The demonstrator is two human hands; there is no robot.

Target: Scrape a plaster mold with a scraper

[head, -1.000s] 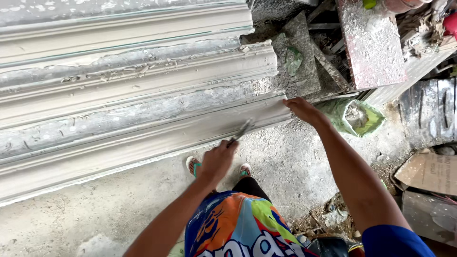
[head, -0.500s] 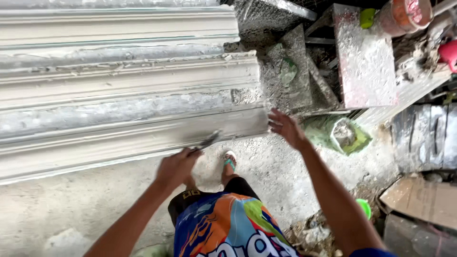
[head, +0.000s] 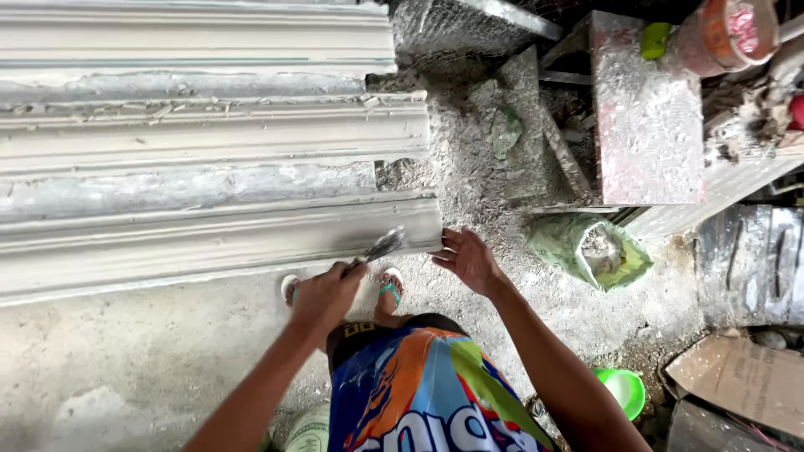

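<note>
Fingers of the left hand point(head: 325, 295) were closed around a scraper point(head: 378, 248) laid against the plaster moulding point(head: 251, 238); the right hand point(head: 469, 261) was spread open beside its end, near a green bag point(head: 557, 243).

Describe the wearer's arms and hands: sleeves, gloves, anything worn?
Both arms are bare from the bottom edge of the frame to the fingertips: no sleeves in view, no gloves, no watch or rings visible. Left hand and right hand look dusty. Bright multicoloured shorts and teal flip-flops are also worn.

Dusty concrete floor point(head: 126, 368), daylight
</note>
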